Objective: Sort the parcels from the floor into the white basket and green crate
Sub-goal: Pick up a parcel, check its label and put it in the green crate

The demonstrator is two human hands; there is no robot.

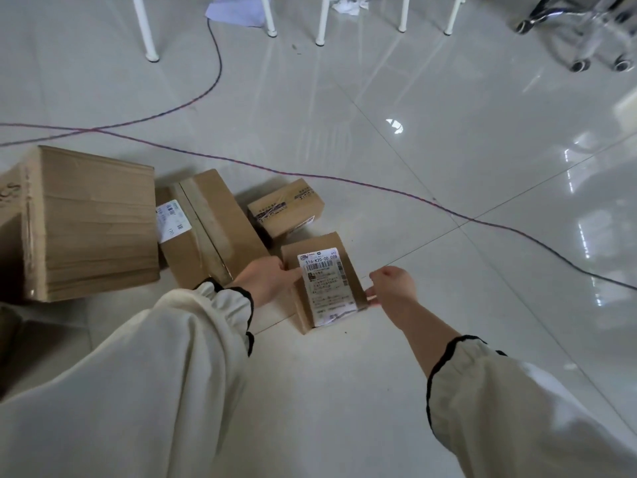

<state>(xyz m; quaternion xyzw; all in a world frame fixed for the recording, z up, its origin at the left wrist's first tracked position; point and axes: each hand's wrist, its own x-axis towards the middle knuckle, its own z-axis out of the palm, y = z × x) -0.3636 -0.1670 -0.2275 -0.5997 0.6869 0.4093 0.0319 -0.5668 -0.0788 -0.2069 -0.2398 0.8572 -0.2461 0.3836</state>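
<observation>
From my remote feed I see four parcels on the tiled floor (413,339), all at lower left. The labelled box (293,260) lies flat nearest the person, label (327,284) up, resting on the floor. The left hand (272,281) is at its left edge with the thumb over the top face by the label; the fingers are hidden down the side, so it reads as clamped on that box. The right hand (393,284) has curled fingertips (371,299) against the right edge, touching; I cannot tell if it really grips. Both arms wear cream sleeves with black cuffs. The small box (286,210) sits just behind the labelled box, apart from it. The long box (210,225) lies just left of both, taped along its top, with a white label at its left end. The big box (93,222) is at far left, touching or nearly touching the long box. A cable (344,181) runs across the floor behind the parcels. White legs (148,29) and a wheeled chair base (586,36) stand at the top.
</observation>
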